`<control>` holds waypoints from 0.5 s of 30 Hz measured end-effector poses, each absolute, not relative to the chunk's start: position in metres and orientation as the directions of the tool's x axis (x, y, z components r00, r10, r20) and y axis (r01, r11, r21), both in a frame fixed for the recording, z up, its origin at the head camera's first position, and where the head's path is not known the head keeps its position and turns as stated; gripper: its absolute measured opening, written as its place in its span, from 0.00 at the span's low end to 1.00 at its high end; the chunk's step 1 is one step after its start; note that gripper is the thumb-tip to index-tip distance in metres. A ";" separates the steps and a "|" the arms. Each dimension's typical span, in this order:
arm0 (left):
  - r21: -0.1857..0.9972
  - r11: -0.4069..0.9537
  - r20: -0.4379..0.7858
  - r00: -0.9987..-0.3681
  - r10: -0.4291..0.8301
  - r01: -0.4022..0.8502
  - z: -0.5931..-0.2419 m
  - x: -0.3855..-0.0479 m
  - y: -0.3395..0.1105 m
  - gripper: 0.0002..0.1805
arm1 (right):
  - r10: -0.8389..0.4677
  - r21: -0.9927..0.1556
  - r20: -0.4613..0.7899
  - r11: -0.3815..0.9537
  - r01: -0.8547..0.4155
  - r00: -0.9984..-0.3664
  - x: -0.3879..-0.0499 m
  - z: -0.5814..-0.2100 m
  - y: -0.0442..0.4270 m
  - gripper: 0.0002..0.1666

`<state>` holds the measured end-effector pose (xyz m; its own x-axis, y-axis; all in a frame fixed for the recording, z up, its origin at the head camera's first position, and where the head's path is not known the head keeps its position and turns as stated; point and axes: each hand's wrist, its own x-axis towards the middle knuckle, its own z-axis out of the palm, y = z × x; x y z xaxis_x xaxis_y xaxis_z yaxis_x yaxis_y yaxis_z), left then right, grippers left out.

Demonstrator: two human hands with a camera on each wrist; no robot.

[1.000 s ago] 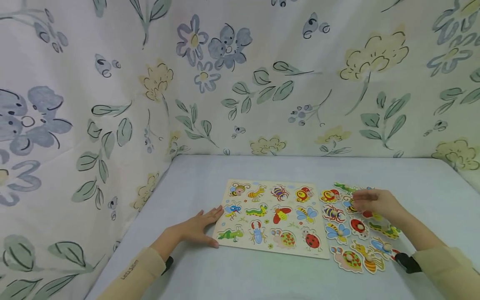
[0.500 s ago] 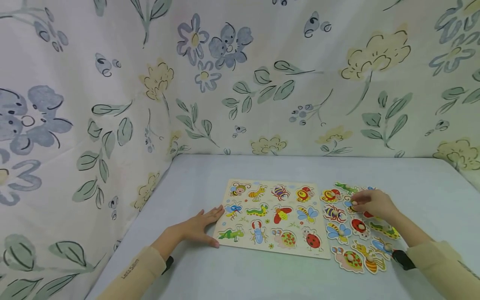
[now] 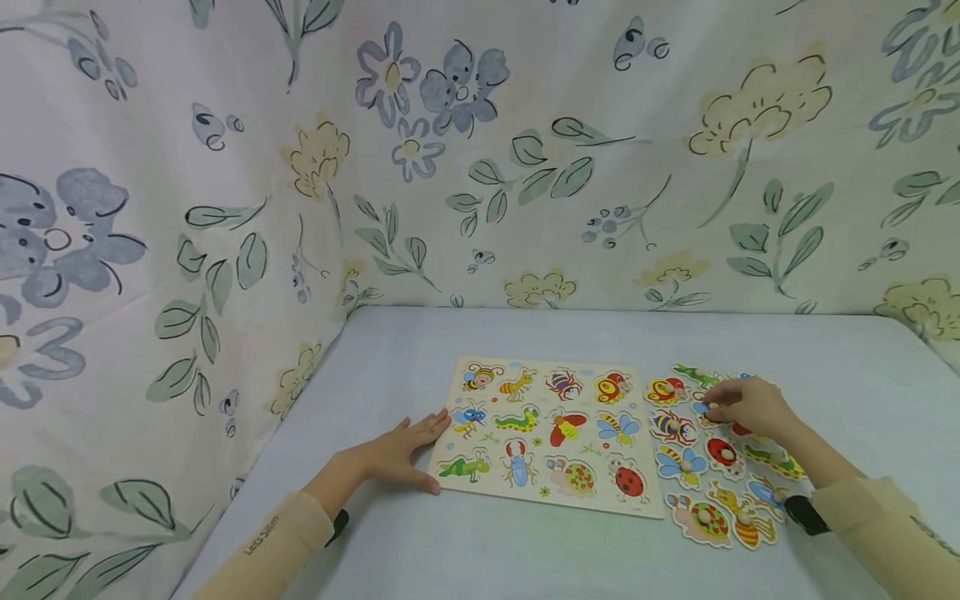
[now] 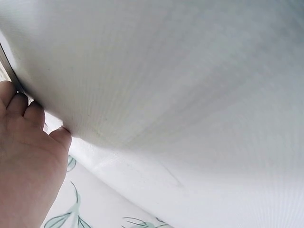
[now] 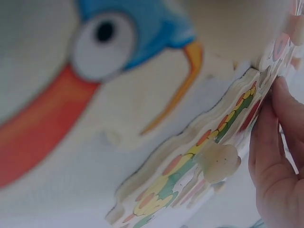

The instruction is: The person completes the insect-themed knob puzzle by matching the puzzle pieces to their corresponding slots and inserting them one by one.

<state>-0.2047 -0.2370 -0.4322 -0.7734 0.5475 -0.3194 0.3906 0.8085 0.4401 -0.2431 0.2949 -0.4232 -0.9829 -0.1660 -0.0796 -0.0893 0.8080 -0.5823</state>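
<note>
A wooden insect puzzle board lies flat on the white table. My left hand rests at its left edge, fingers spread and touching the side; in the left wrist view the hand shows from the palm side. To the right of the board my right hand pinches the small knob of a bee puzzle piece, partly hidden under the fingers. The piece sits among other loose pieces. In the right wrist view my fingers point down past a caterpillar piece.
Around the right hand lie several knobbed pieces: a butterfly, a spider, a dragonfly, a ladybug, a snail and a caterpillar. A floral curtain hangs behind and at the left.
My right hand has come down onto the bee piece and its fingers have closed on the knob. My left hand stays at the board's edge. The head view has shifted slightly.
</note>
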 end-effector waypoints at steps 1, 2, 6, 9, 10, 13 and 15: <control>0.441 0.808 -0.319 -0.773 0.548 0.391 -0.432 -0.205 -0.237 0.59 | -0.169 -0.580 -0.075 0.809 -0.095 -0.983 -0.243 -0.423 0.295 0.12; 0.441 0.808 -0.319 -0.773 0.549 0.391 -0.433 -0.205 -0.237 0.59 | -0.171 -0.579 -0.073 0.809 -0.098 -0.983 -0.243 -0.423 0.295 0.11; 0.438 0.808 -0.321 -0.771 0.550 0.395 -0.433 -0.206 -0.236 0.59 | -0.173 -0.584 -0.072 0.806 -0.100 -0.982 -0.244 -0.422 0.294 0.10; 0.439 0.809 -0.325 -0.770 0.549 0.391 -0.433 -0.206 -0.236 0.59 | -0.177 -0.588 -0.073 0.803 -0.102 -0.981 -0.244 -0.421 0.294 0.09; 0.441 0.809 -0.326 -0.770 0.548 0.389 -0.432 -0.206 -0.236 0.59 | -0.179 -0.590 -0.073 0.801 -0.102 -0.981 -0.244 -0.421 0.294 0.09; 0.446 0.811 -0.331 -0.772 0.543 0.379 -0.430 -0.206 -0.235 0.59 | -0.184 -0.596 -0.077 0.797 -0.103 -0.980 -0.244 -0.422 0.293 0.09; 0.451 0.810 -0.331 -0.772 0.542 0.375 -0.429 -0.205 -0.235 0.59 | -0.183 -0.600 -0.083 0.794 -0.097 -0.980 -0.244 -0.422 0.292 0.09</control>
